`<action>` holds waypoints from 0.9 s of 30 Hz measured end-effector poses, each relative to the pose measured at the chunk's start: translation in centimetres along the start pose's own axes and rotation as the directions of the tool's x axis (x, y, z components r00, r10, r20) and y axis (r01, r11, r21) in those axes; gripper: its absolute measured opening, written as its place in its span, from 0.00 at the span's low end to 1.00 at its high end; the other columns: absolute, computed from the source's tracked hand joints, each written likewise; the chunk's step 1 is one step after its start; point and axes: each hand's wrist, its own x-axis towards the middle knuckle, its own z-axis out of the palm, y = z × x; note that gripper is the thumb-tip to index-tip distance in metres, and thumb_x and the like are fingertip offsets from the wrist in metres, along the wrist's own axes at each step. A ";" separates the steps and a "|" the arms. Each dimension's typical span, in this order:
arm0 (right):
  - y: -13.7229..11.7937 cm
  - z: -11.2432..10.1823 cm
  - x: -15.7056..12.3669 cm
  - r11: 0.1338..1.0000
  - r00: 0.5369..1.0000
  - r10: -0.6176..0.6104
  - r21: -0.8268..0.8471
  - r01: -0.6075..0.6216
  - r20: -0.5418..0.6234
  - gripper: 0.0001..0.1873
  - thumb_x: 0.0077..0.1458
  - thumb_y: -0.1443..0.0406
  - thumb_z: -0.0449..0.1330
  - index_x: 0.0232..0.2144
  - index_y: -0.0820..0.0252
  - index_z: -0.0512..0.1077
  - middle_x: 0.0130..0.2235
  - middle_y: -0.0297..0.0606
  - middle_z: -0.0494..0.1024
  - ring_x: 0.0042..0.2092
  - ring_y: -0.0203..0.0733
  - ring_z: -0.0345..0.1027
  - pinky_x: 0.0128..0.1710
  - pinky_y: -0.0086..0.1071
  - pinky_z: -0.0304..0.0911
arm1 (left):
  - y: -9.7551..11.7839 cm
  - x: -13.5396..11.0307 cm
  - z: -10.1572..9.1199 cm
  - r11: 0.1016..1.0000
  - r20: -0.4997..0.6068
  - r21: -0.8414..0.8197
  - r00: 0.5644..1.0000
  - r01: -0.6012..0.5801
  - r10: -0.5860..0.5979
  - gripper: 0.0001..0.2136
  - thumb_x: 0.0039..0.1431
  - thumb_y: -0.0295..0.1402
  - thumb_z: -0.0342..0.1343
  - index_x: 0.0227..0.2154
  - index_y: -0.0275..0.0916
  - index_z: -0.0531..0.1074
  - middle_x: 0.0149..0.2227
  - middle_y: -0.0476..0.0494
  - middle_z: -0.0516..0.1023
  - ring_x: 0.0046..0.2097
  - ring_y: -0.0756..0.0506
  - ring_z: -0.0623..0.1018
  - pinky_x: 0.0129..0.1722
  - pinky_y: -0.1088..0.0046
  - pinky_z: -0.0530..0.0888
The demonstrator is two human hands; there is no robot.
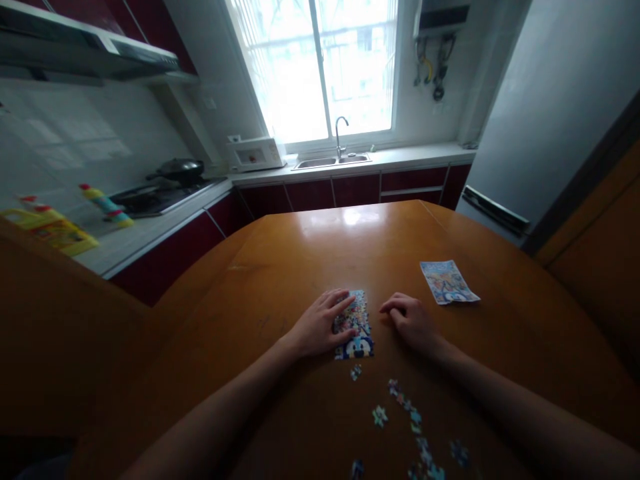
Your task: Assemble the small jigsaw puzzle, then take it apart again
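Observation:
A partly joined jigsaw puzzle (359,320) with a blue cartoon face along its near edge lies flat on the wooden table. My left hand (323,325) rests over its left side, fingers spread and covering part of the picture. To the right of the puzzle, apart from it, my right hand (407,320) is on the table with its fingers curled together; whether a small piece is in them is hidden. Loose puzzle pieces (380,416) are scattered nearer to me, several of them in a line (405,405). One small clump (355,372) sits just below the puzzle.
A printed picture sheet (449,281) lies on the table (300,253) to the right. Beyond the table are a counter with a sink (330,162), a microwave (256,155) and a stove with a pan (181,170). A refrigerator (545,113) stands at the right.

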 end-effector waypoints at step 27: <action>-7.3 3.2 -10.5 0.625 0.686 -0.399 -0.367 0.689 0.608 0.07 0.57 0.63 0.63 0.35 0.62 0.74 0.39 0.43 0.76 0.41 0.49 0.66 0.39 0.40 0.64 | 3.4 -2.4 0.7 0.998 -0.012 0.062 1.000 0.002 -0.001 0.33 0.58 0.50 0.56 0.65 0.50 0.57 0.65 0.40 0.58 0.64 0.34 0.59 0.65 0.50 0.56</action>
